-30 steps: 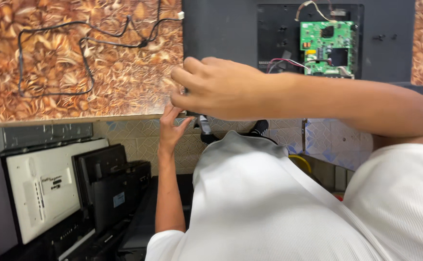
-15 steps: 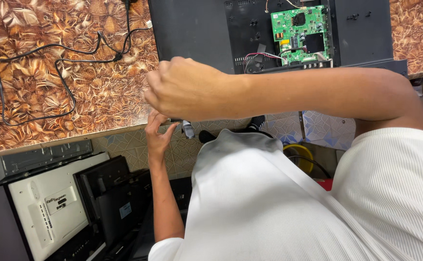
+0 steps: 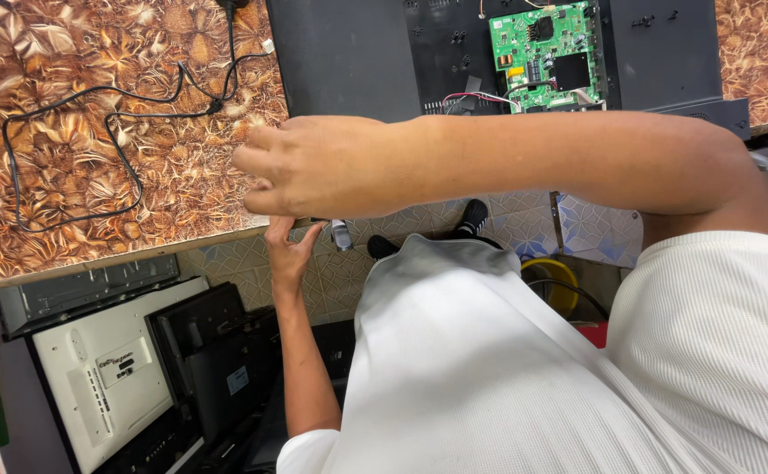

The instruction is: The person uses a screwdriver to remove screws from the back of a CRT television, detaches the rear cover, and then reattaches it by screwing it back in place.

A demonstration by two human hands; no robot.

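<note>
Head view looks down on a brown leaf-patterned surface (image 3: 94, 132) whose near edge runs slantwise from lower left to upper right. On it lies a black cable (image 3: 121, 114) in loose loops, well apart from a dark opened television back (image 3: 349, 53) at the top, which carries a green circuit board (image 3: 546, 53) with thin coloured wires leading off its left side. The right hand (image 3: 322, 167) reaches across from the right, its forearm lying long and nearly level over the surface edge and hiding what sits beneath it; its grip is loosely curled with the fingers pointing left, and whether it holds anything cannot be told. The left hand (image 3: 289, 250) comes up from below, fingers pointing upward at the underside of the surface edge, touching or nearly touching the right hand; its grip is partly open and nothing shows in it. Just beside it, a small grey object (image 3: 340, 235) hangs at the edge, too hidden to tell apart. Below the surface stand a white flat panel (image 3: 103, 377) and dark monitors (image 3: 217, 351), leaning upright on the floor.
</note>
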